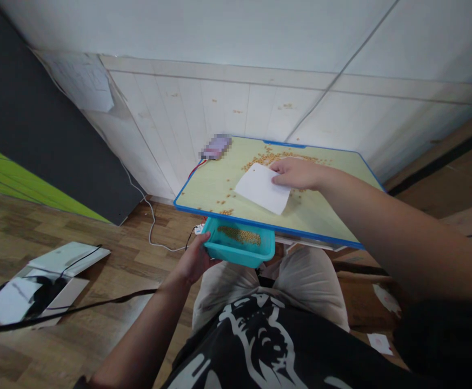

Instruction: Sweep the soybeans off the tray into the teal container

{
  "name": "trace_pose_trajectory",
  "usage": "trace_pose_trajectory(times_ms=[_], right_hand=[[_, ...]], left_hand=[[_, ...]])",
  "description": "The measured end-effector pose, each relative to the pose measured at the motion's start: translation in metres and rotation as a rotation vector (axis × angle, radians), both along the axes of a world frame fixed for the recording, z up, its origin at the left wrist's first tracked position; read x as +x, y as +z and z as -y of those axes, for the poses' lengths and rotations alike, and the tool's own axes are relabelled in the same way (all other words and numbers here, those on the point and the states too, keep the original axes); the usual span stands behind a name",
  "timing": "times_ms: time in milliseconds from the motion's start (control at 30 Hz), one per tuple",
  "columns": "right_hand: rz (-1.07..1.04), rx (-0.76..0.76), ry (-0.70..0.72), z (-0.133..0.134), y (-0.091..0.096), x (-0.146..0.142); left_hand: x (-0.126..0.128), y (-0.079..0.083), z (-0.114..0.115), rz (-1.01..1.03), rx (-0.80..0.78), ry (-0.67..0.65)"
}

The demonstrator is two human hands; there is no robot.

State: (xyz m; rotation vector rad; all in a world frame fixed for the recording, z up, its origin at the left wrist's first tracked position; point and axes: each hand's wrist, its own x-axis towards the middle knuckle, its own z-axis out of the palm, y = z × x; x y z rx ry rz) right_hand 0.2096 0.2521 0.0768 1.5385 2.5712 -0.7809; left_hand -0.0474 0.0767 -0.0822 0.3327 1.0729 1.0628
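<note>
Firstly, locate the turquoise tray [236, 258] at the near side, just beyond the pale trousers [317, 275] and at the near edge of the tabletop [320, 216]; contact with that edge not clear. Left hand [195, 258]: at the left end of the tray, gripping it, thumb on the rim, other fingers mostly hidden beneath. Inside the tray: a shallow band of yellow grains [244, 236], the portion already in. Next, note the small cluster [226, 212] of grains at the near edge of the tabletop, with strays to the left. Beyond, mid-tabletop: white card [262, 186], one small speck on top. Right hand [296, 173]: pinching the right side of the card between thumb and fingers. Farther back, behind card and hand: main spread [266, 158] of grains, loose and uneven. Progress, by judgement: partial, with some grains in the tray and apparently a larger share on the tabletop. Far left corner: purple object [218, 146], pixelated, identity not readable. At the far limit: white wall [219, 32].
</note>
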Motion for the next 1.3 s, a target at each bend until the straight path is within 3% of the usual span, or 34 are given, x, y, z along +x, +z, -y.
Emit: trace_pose_trajectory(times_ms=[267, 567, 900, 1300], right_hand=[[0.097, 0.162, -0.118, -0.035, -0.002, -0.025], [0.229, 0.219, -0.078, -0.066, -0.005, -0.068], [0.342, 0.146, 0.060, -0.066, -0.016, -0.081], [0.166, -0.103, 0.118, -0.043, -0.027, -0.082]], left_hand=[[-0.013, 0.000, 0.004, -0.026, -0.011, 0.058], [-0.041, -0.001, 0.011, -0.097, -0.028, 0.126], [-0.054, 0.005, 0.011, -0.062, -0.050, 0.146], [-0.056, 0.008, 0.007, -0.075, -0.072, 0.124]])
